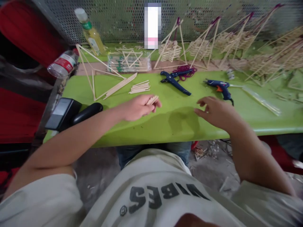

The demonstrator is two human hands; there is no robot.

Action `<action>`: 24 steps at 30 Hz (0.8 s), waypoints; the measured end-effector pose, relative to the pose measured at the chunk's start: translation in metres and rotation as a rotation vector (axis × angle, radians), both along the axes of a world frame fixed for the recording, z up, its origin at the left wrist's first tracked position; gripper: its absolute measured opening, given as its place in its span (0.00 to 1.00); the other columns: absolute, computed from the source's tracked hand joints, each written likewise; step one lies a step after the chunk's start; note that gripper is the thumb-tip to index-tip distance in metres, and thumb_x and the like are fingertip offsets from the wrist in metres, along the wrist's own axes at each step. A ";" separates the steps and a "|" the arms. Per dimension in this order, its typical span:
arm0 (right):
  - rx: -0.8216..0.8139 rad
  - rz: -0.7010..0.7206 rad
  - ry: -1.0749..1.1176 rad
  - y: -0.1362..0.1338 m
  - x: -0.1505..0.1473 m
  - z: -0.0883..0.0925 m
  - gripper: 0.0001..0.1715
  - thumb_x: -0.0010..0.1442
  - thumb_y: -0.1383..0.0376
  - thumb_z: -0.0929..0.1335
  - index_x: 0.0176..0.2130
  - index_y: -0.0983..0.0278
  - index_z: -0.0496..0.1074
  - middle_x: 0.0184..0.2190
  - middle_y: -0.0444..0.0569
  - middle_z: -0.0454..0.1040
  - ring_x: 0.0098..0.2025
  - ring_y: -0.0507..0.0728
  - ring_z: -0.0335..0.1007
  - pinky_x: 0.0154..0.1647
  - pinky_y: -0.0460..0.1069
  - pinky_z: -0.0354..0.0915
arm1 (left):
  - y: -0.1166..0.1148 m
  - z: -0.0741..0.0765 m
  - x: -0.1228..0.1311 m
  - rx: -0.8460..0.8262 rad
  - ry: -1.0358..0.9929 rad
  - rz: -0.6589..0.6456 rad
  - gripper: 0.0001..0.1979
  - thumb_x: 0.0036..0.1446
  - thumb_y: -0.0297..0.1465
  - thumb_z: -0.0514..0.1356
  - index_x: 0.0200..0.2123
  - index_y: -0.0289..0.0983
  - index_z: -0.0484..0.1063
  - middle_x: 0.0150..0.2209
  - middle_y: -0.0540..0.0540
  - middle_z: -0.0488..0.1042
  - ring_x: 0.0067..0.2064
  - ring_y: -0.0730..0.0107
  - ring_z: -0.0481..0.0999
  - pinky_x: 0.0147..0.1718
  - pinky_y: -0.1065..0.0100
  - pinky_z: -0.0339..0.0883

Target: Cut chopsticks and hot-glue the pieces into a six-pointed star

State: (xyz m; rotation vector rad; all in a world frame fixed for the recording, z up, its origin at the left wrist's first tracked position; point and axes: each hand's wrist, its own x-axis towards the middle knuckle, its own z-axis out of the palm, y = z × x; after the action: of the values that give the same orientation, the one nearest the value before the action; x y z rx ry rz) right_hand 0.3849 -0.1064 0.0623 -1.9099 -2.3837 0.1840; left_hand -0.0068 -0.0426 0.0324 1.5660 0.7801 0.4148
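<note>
Several short wooden sticks lie bunched in my left hand, with the fingers curled round them. My right hand hovers over the green table with fingers apart and nothing in it. Nearest to it is a blue hot glue gun with an orange trigger. Just beyond my left hand is a small pile of short sticks, and beside that a row of longer sticks. A dark blue cutter rests between my hands, further back, next to purple cord.
A triangular stick frame stands at the left, near a bottle of yellow liquid and a fallen plastic bottle. Stick structures line the back right. Glue sticks lie right; a black device sits front left.
</note>
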 end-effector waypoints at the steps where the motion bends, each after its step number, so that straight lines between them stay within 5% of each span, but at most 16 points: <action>1: 0.001 -0.001 0.014 0.012 -0.010 0.000 0.26 0.78 0.40 0.71 0.53 0.56 0.86 0.41 0.57 0.89 0.41 0.70 0.84 0.41 0.57 0.70 | 0.010 -0.015 0.011 -0.021 -0.141 0.093 0.08 0.78 0.31 0.66 0.55 0.40 0.84 0.44 0.44 0.83 0.32 0.70 0.72 0.34 0.66 0.66; 5: 0.009 0.180 0.217 0.051 -0.056 0.006 0.20 0.74 0.45 0.78 0.50 0.56 0.88 0.40 0.53 0.88 0.41 0.65 0.80 0.40 0.54 0.60 | 0.024 -0.055 0.038 -0.025 -0.470 0.358 0.05 0.79 0.34 0.70 0.49 0.38 0.81 0.42 0.45 0.82 0.39 0.69 0.81 0.43 0.66 0.77; 8: -0.037 0.307 0.484 0.073 -0.090 0.005 0.19 0.70 0.50 0.82 0.50 0.60 0.87 0.35 0.48 0.84 0.35 0.59 0.74 0.39 0.53 0.59 | 0.018 -0.065 0.040 0.000 -0.431 0.302 0.12 0.81 0.40 0.73 0.49 0.37 0.82 0.41 0.44 0.84 0.41 0.67 0.84 0.48 0.63 0.82; 14: -0.272 0.310 0.936 0.081 -0.124 -0.024 0.15 0.70 0.54 0.83 0.48 0.60 0.85 0.26 0.42 0.83 0.29 0.56 0.76 0.36 0.53 0.68 | 0.012 -0.060 0.037 0.080 -0.283 0.125 0.21 0.80 0.50 0.73 0.45 0.37 0.81 0.44 0.39 0.89 0.46 0.58 0.91 0.55 0.56 0.88; 19: -0.189 0.283 0.975 0.069 -0.131 -0.030 0.11 0.72 0.55 0.82 0.44 0.60 0.89 0.30 0.46 0.85 0.32 0.56 0.77 0.36 0.53 0.69 | 0.010 -0.047 0.038 0.125 -0.177 0.113 0.13 0.79 0.41 0.69 0.42 0.39 0.78 0.44 0.41 0.90 0.48 0.54 0.91 0.57 0.55 0.87; 24: -0.207 0.310 0.926 0.072 -0.125 -0.027 0.10 0.73 0.57 0.80 0.42 0.60 0.89 0.31 0.45 0.85 0.32 0.55 0.75 0.37 0.53 0.67 | 0.012 -0.043 0.034 0.183 -0.166 0.065 0.24 0.79 0.53 0.71 0.39 0.40 0.76 0.38 0.45 0.83 0.49 0.53 0.87 0.59 0.56 0.83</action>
State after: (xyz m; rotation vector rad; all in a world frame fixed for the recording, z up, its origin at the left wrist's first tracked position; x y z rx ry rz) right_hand 0.2600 -0.0340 0.0350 -1.0804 -1.9860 1.0903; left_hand 0.0276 -0.0306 -0.0105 1.6541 0.6808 0.6707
